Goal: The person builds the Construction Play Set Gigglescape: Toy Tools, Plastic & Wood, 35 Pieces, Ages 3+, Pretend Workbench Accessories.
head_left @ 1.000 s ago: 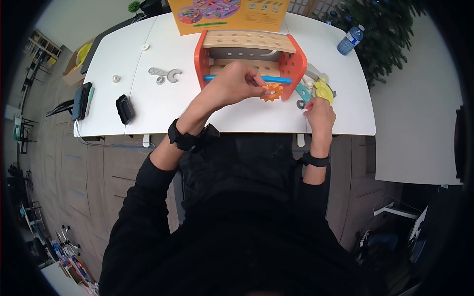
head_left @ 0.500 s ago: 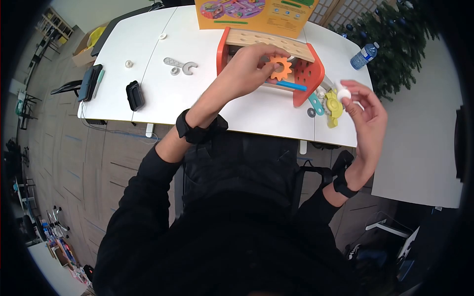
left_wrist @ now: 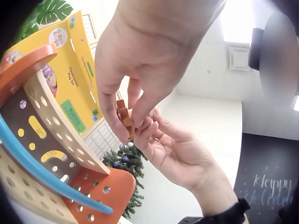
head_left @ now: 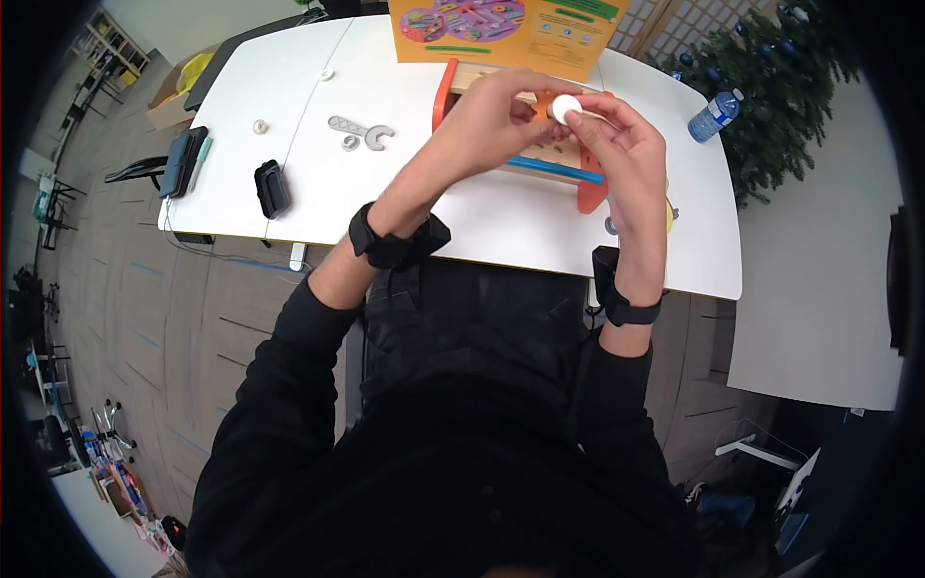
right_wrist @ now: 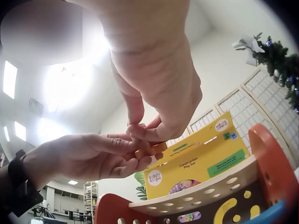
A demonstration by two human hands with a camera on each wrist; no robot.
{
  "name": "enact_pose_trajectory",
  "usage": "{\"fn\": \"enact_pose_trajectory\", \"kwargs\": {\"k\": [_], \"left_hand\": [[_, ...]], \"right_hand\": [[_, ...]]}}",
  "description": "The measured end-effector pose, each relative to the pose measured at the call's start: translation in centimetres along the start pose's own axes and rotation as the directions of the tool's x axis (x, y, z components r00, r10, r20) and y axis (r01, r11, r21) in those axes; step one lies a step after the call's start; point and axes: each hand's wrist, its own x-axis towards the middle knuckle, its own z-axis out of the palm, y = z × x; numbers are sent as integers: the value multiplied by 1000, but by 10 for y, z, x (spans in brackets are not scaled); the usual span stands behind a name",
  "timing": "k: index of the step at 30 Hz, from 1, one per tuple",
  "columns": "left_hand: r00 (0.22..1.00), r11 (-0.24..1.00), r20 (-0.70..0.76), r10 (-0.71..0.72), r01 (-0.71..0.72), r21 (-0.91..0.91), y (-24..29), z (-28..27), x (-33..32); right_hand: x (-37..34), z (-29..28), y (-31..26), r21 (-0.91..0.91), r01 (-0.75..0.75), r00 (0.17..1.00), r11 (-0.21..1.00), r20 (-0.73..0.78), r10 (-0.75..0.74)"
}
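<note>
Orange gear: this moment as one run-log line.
left hand: pinches orange gear | right hand: holds white round piece beside gear | blue rod: on toolbox

there is one orange gear (left_wrist: 124,116), one white round-headed piece (head_left: 567,109), one toy workbench (left_wrist: 103,193), one blue rod (head_left: 554,170), one grey toy wrench (head_left: 364,132), two small white pieces (head_left: 259,126), one printed box (head_left: 501,52) and one water bottle (head_left: 714,116).
</note>
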Motion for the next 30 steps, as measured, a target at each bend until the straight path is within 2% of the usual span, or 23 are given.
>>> {"fn": "enact_pose_trajectory", "kwargs": {"k": [1, 3, 5, 6, 7, 8, 9, 10, 12, 14, 16, 17, 19, 23, 25, 28, 30], "left_hand": [[1000, 1000, 0, -1, 1, 3, 1, -4, 4], [993, 985, -26, -116, 118, 130, 1, -15, 14], [992, 983, -44, -118, 123, 135, -11, -28, 28], [996, 992, -50, -69, 74, 107, -14, -36, 33], [998, 997, -57, -20, 25, 78, -17, -45, 39], [997, 996, -52, -49, 53, 73, -26, -55, 46], [998, 996, -50, -48, 52, 78, -35, -64, 53], [996, 977, -17, -85, 86, 197, -35, -72, 58], [977, 901, 42, -208, 175, 396, -38, -82, 64], [976, 913, 28, -217, 192, 359, -51, -83, 67], [974, 924, 16, -225, 209, 321, -62, -84, 71], [967, 923, 38, -250, 226, 313, -65, -84, 73], [960, 920, 60, -275, 244, 306, -70, -84, 78], [953, 934, 124, -276, 235, 270, -75, -82, 84], [951, 934, 147, -273, 226, 275, -75, -82, 86], [941, 908, 150, -304, 238, 345, -79, -79, 87], [959, 944, 164, -230, 179, 277, -89, -77, 89]], "right_hand": [[5, 3, 2, 50, 5, 1000, 999, 6, -5], [15, 4, 6, 22, 23, 1000, 999, -4, -23], [29, 6, 13, -3, 47, 999, 999, -14, -47], [37, 5, 20, -202, 158, 982, 967, -68, -175], [44, 5, 26, -398, 246, 947, 884, -95, -306], [50, 4, 29, -394, 249, 946, 885, -97, -309], [55, 3, 31, -479, 288, 934, 830, -53, -354], [60, 3, 34, -557, 324, 920, 765, -4, -392], [71, 3, 44, -586, 311, 929, 749, 19, -370], [78, 3, 59, -615, 298, 937, 730, 43, -346], [82, 4, 71, -498, 163, 986, 852, 56, -156], [82, 5, 72, -495, 164, 986, 853, 54, -158], [79, 5, 75, -648, 195, 979, 736, 83, -185], [79, 3, 73, -625, 166, 986, 763, 104, -130], [80, 1, 74, -724, 214, 977, 656, 177, -123], [80, 2, 77, -719, 246, 969, 650, 173, -175], [76, 4, 73, -732, 222, 975, 644, 161, -152]]}}
